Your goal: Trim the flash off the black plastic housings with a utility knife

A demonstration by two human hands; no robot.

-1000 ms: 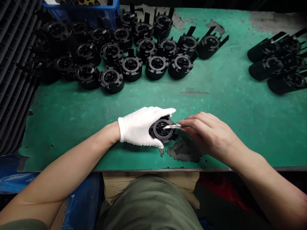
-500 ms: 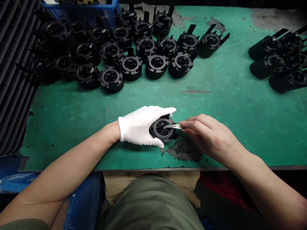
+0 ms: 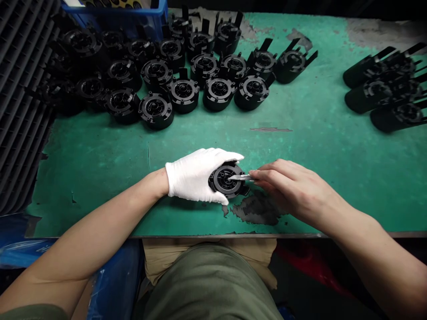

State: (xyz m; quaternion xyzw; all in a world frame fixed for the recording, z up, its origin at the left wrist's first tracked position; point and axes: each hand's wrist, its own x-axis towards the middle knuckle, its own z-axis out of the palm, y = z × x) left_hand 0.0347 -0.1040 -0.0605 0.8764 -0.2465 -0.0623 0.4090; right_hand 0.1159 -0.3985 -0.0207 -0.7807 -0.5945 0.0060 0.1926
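Note:
My left hand, in a white glove, is wrapped round a round black plastic housing near the front of the table. The housing's ribbed, ringed face is turned up. My bare right hand grips a scalpel-like craft knife from the right. Its pointed silver blade lies over the middle of the housing, with the tip near the centre hub. Whether the tip touches the plastic I cannot tell. Most of the knife's handle is hidden in my fingers.
Several similar black housings stand in rows at the back left of the green table. More cylinders are grouped at the right. A blue bin is behind the rows, and a dark ribbed panel borders the left side.
The knife blade has turned slightly, its flat side now showing more, with the tip still near the hub. My left hand keeps the same hold; the whole view has shifted a little.

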